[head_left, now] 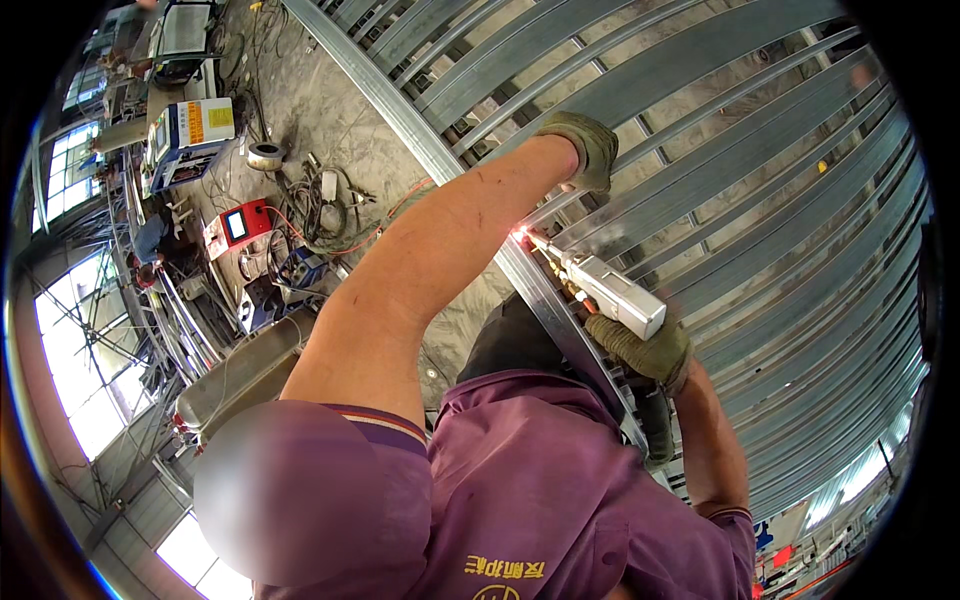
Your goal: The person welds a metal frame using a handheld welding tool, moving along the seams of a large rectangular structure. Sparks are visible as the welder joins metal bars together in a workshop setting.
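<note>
My right hand (pixel 645 350), in an olive work glove, is wrapped round the grip of a handheld welding gun (pixel 618 295) with a white boxy body. The gun's nozzle points at a long steel rail (pixel 532 278), where a bright glowing weld spot (pixel 521 233) shows at the joint with a narrow metal bar (pixel 545 211). My left arm reaches across the rail. My left hand (pixel 585 148), in a matching glove, is closed over that narrow bar beyond the joint; its fingertips are partly hidden. Many parallel metal slats (pixel 690 205) run off from the rail.
Left of the rail, a red machine with a screen (pixel 238 226), a white-and-blue machine (pixel 200 122) and a wire spool (pixel 265 156) stand on the concrete floor. Coiled cables (pixel 325 200) and an orange hose lie between them. Metal stock fills the far left.
</note>
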Available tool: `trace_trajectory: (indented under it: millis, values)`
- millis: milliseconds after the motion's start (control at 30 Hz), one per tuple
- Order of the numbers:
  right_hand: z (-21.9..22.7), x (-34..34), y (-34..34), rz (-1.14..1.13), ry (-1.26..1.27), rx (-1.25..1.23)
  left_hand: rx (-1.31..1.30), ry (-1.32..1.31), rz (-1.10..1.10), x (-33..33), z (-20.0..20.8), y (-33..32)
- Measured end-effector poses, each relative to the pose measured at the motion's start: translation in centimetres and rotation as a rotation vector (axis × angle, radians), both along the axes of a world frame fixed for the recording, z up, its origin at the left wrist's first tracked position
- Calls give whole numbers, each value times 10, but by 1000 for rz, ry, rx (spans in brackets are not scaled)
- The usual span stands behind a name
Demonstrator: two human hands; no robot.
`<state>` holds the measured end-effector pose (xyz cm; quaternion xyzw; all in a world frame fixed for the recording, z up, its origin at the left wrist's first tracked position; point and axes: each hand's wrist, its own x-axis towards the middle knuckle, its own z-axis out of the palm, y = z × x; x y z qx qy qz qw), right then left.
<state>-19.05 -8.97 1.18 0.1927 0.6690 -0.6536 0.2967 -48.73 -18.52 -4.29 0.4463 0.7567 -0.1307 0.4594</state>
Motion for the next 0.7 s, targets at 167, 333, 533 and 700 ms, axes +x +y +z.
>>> trace_trajectory:
  millis: [167,333,533,700]
  values:
    - [-8,4,1,-93,-47,-134,-4,-6,43,0,-1,-6]
    - [5,-2,1,-106,-152,-139,10,-17,44,-1,2,-5]
    - [20,-11,4,-25,-140,-59,-13,-8,-1,1,17,4]
    - [11,-6,-1,-43,25,-50,6,-1,-5,4,20,7]
